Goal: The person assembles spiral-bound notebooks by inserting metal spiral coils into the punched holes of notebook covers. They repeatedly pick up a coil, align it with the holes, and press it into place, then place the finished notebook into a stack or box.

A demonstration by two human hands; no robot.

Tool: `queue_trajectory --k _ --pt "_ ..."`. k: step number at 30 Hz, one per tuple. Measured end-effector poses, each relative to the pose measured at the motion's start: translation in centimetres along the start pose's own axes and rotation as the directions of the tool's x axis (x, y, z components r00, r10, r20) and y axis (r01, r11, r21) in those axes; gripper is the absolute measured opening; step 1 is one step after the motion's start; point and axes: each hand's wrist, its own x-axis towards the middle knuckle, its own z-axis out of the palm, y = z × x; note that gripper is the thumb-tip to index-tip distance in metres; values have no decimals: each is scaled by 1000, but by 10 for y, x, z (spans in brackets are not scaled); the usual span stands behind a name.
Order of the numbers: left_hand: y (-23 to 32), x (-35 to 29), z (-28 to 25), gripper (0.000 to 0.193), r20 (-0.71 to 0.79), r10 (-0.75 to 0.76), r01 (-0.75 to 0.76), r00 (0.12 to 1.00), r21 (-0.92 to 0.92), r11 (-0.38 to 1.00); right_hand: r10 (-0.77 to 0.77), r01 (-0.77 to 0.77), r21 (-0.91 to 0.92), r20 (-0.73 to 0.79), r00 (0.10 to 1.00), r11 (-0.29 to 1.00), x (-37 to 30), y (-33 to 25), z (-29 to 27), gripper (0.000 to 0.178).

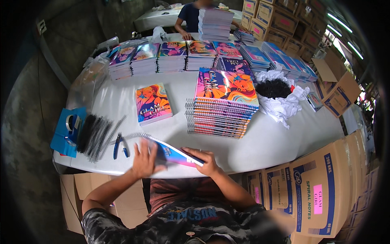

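Observation:
My right hand (203,161) grips one end of a thin notebook (174,153) with a blue and pink cover, tilted above the table's near edge. A wire spiral coil (134,135) runs out from the notebook's far left end. My left hand (144,159), a little blurred, has its fingers spread beside the coil end; whether it touches the coil I cannot tell. Left of it lie blue-handled pliers (117,146) and a small blue and white tool (124,149). Farther left is a heap of loose dark coils (96,136).
A colourful notebook stack (153,103) and a tall stack of spiral-bound notebooks (222,114) stand ahead. Several more stacks line the far side, where another person (190,18) works. Crumpled paper holding black coil scraps (273,88) lies right. Cartons (325,195) stand at the right; a tape dispenser (72,124) sits left.

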Motion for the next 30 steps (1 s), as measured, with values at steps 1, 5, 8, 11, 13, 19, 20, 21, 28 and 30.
queue_trajectory --k 1,5,8,11,13,19,20,21,28,30 --pt "6 2 -8 104 -127 133 -121 983 94 988 15 -15 -16 -12 1000 1000 -1 1 -1 44" --pt "-17 54 -33 95 -557 -84 123 827 34 992 -68 68 -23 24 997 997 1 0 1 41" --pt "-9 9 13 107 -295 -326 249 898 -270 930 -144 145 -37 37 989 989 7 -7 11 40" --pt "7 -28 20 104 -316 193 -190 929 39 981 -162 163 -44 23 986 986 3 -3 10 40" --pt "-15 67 -57 81 -763 56 58 644 122 991 -182 185 -50 50 982 982 3 -2 6 37" --pt "19 2 -5 105 -439 149 -187 886 -44 981 -160 161 -26 27 987 987 4 -4 15 36" --pt "18 18 -34 105 -448 342 -306 826 153 940 -152 152 -56 8 988 987 5 -1 10 36" --pt "6 39 -37 104 -668 177 -187 723 57 981 -178 179 -45 21 984 983 8 -4 12 37" --pt "31 -11 1 102 -258 358 -387 897 -70 919 -116 116 8 22 993 993 11 -6 15 35" --pt "14 31 -19 101 -592 204 -262 780 -13 965 -174 176 -36 51 983 984 8 -3 15 35"
